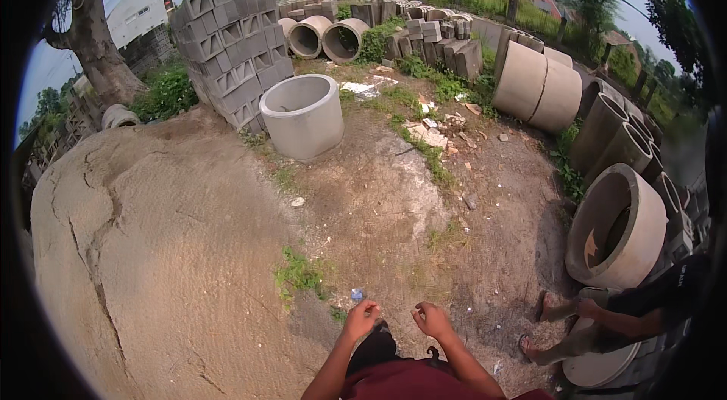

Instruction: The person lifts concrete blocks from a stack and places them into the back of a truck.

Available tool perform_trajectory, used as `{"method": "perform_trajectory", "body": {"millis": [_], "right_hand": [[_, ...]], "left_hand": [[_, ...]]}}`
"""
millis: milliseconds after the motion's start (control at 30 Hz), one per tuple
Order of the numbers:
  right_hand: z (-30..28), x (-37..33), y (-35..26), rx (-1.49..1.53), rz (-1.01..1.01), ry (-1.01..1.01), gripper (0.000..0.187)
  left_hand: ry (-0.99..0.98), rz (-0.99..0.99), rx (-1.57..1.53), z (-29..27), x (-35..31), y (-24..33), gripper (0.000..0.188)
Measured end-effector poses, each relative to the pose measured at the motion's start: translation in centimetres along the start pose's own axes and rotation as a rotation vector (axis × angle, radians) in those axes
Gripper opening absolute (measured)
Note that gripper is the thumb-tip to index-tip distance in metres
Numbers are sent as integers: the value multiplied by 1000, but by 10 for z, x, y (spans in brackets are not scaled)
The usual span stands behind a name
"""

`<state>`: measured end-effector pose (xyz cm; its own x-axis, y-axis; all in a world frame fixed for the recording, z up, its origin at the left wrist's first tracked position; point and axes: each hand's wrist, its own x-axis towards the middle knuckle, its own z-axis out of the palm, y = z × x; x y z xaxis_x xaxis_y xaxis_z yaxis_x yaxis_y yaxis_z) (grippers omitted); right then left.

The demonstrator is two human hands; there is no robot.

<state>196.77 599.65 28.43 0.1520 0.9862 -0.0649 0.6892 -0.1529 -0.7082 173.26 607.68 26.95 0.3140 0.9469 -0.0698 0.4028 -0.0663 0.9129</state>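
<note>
My left hand (363, 318) and my right hand (432, 320) are held out in front of my body, above the dirt ground (394, 249), a short gap between them. Both have loosely bent fingers, and I see nothing in either. Neither touches anything. A small blue-and-white scrap (357, 295) lies on the ground just beyond my left hand. Farther off, a pale concrete ring (304, 127) stands upright with its open top showing. To the right, a large concrete ring (632, 237) rests tilted, its opening facing left.
A broad sand mound (166, 249) fills the left, beside stacked hollow blocks (235, 44). Concrete pipes (541, 90) line the right. A seated person (606, 317) is at lower right, by a round concrete slab (598, 366). Broken rubble (432, 135) lies ahead.
</note>
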Motion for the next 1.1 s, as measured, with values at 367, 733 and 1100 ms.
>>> {"method": "perform_trajectory", "body": {"millis": [367, 733, 1100], "right_hand": [[-40, 278, -44, 3, -5, 4, 27], [-78, 634, -44, -145, -129, -231, 34], [-121, 865, -58, -125, -106, -203, 30]], "left_hand": [[11, -39, 64, -80, 275, 44, 25], [-5, -265, 59, -91, 563, 43, 30], [113, -181, -8, -111, 809, 84, 25]]}}
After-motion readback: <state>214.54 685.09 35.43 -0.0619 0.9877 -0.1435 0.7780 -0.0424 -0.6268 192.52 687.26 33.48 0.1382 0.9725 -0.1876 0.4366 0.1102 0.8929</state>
